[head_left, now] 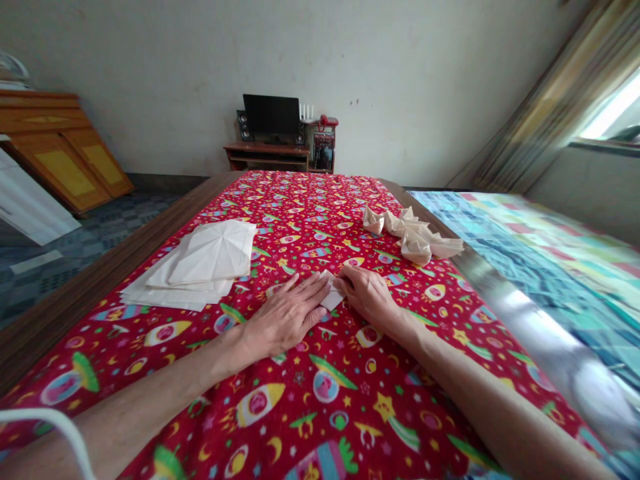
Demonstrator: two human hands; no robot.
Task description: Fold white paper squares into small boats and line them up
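1. The left hand (287, 317) lies palm down, fingers stretched out, its fingertips and thumb over the left part of a small folded paper (332, 299).
2. The right hand (370, 297) has its fingers curled, the tips touching the paper's upper right edge (whether they pinch it or only press on it, I cannot tell).
3. That paper rests on the red cloth (345, 373) between the two hands, partly hidden by them.
4. The cloth (printed with rockets, stars and moons) covers the middle of a table (95, 287), whose dark wood border shows on the left.
5. Left of the hands and a bit farther off is a stack of creased sheets (215, 253), unevenly piled (the top one has folds fanning out from a point).
6. Beyond the right hand sit several folded shapes (416, 245), pale and pointed, most bunched close together.
7. A white cord (55, 418) curves across the lower left corner, in front of the left forearm.
8. Past the table's far end, a monitor (271, 115) stands on a desk (267, 151), with a red phone (329, 121) to its right.
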